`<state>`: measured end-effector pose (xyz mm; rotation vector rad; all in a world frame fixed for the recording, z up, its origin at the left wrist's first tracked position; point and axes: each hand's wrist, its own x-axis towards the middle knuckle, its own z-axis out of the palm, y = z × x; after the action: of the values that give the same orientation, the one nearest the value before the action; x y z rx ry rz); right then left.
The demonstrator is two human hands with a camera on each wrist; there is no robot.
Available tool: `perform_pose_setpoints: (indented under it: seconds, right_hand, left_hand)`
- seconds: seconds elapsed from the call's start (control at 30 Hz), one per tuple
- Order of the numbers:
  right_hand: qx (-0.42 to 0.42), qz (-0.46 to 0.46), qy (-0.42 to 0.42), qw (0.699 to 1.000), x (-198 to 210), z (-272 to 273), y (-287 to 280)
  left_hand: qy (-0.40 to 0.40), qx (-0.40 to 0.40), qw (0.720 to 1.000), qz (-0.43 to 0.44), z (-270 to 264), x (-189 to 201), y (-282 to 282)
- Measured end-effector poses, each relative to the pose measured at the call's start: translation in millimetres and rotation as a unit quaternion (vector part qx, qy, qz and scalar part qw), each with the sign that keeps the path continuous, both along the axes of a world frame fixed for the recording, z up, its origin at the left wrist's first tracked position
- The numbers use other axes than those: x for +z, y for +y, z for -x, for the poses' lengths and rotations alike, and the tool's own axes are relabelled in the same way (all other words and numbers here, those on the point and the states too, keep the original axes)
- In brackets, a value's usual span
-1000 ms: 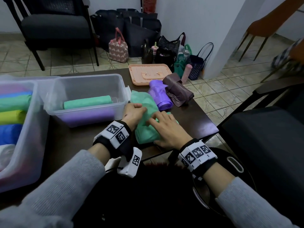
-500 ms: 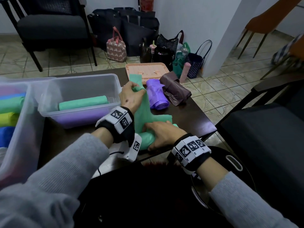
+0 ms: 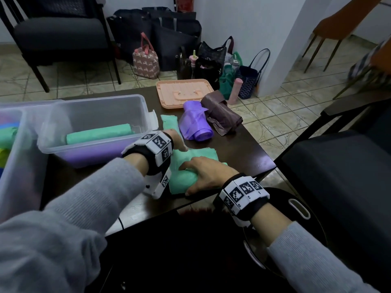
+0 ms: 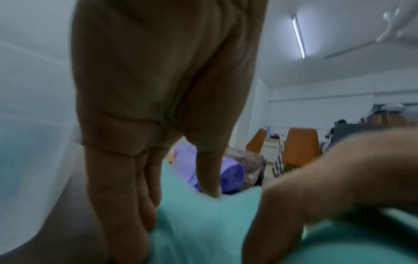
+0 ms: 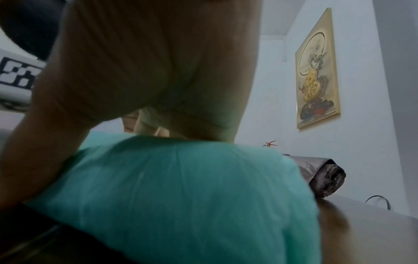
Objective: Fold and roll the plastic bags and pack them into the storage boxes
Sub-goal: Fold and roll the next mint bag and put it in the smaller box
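My left fingers (image 4: 208, 175) lie straight, pressing down the flat strip of the green bag (image 3: 203, 153). My right fingers (image 3: 192, 162) curl over its rolled end at the near edge of the surface (image 3: 243, 149). The clear storage box (image 3: 93, 115) stands just left, and the purple bag (image 3: 194, 125) lies beyond.

Matt green plastic bag (image 3: 196, 153), glossy dark table (image 3: 243, 149)

Both forearms reach forward, close together. The left hand (image 3: 178, 140) holds its fingers (image 4: 208, 171) straight, tips pressing down on the bag (image 3: 198, 154) — the right hand (image 3: 204, 174) lies palm down beside it, fingers and thumb cupped round the rolled end.
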<state>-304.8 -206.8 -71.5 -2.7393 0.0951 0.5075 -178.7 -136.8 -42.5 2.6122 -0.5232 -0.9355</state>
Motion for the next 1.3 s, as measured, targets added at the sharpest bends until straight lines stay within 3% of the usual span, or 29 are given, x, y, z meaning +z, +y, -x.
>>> perform_pose_setpoints:
  seconds: [0.1,0.27,0.47,0.67,0.83,0.93,1.0,1.07,1.13,1.23,1.3]
  right_hand:
    - [-0.003,0.012,-0.013,1.000,-0.6,-0.7,-0.1]
    - [-0.017,0.015,-0.013,1.000,-2.9,0.2,-0.8]
    - [-0.021,0.022,0.001,1.000,-3.4,-2.9,-0.4]
    - [-0.028,0.014,0.005,0.999,-4.3,-5.1,-1.1]
    - [-0.028,0.013,0.015,0.999,-3.6,-5.9,-1.0]
    - [-0.027,0.009,0.019,0.999,-2.3,-6.6,-1.2]
    - [-0.028,0.007,0.019,0.999,-1.7,-7.1,-1.7]
    - [-0.032,0.005,0.020,0.999,-1.8,-7.9,-1.9]
    - [-0.033,0.002,0.020,0.999,-1.8,-8.3,-1.5]
    - [-0.032,0.001,0.018,0.999,-2.6,-7.3,-0.7]
    - [-0.028,0.008,0.012,1.000,-2.6,-6.2,-0.4]
  left_hand:
    - [-0.033,0.029,0.999,-0.009,-2.6,-15.7,4.5]
    - [0.110,0.148,0.979,0.089,-7.8,-32.4,3.2]
    - [0.145,0.209,0.945,0.208,-9.9,-32.8,0.2]
    - [0.028,0.213,0.930,0.297,-18.7,-25.0,-9.9]
    - [0.061,0.220,0.890,0.394,-25.3,-3.6,-14.2]
    - [-0.065,0.184,0.931,0.308,-27.4,16.5,-12.5]
    - [-0.155,0.099,0.958,0.219,-20.6,23.1,-12.9]
    - [-0.279,-0.018,0.951,0.130,-2.9,18.8,-12.5]
    - [-0.366,-0.060,0.924,0.089,12.9,7.4,-10.6]
    - [-0.370,-0.055,0.924,0.082,23.8,-7.7,-2.9]
    - [-0.310,-0.126,0.939,0.081,22.2,-17.0,-1.1]
